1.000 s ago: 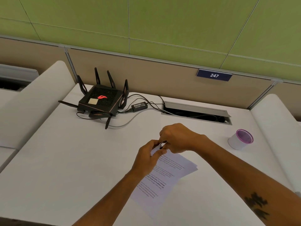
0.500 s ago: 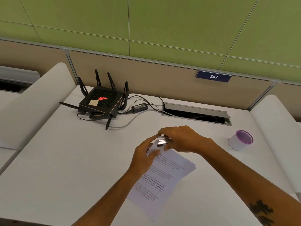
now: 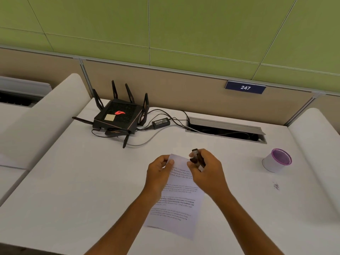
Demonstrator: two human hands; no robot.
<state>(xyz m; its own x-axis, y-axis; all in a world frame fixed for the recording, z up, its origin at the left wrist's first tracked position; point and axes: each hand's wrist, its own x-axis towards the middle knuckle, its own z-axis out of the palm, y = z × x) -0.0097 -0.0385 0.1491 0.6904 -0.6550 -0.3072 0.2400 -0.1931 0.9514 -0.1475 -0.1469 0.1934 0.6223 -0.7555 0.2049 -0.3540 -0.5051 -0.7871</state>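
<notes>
The left hand's point(image 3: 159, 171) fingers pinch the top corner of thin white printed paper point(image 3: 179, 205), which lies flat on the smooth tabletop point(image 3: 82, 181) beneath both hands. The right hand's point(image 3: 207, 172) fingers curl round one small black clip point(image 3: 197, 159), just right of that corner. Far beyond the fingers, one blue plaque point(image 3: 245, 87) reads "247".

**Two hands at a printed sheet, seen from above**

The left hand point(image 3: 161, 169) pinches the upper left corner of a printed sheet point(image 3: 179, 208) over the white desk point(image 3: 82, 181). Just beside it, the right hand point(image 3: 208, 173) grips a small dark object point(image 3: 197, 158), possibly a binder clip, at the sheet's top edge. Behind stand a black router point(image 3: 119, 116) and a cable hatch point(image 3: 226, 128). A purple-rimmed cup point(image 3: 276, 161) stands at right.
</notes>
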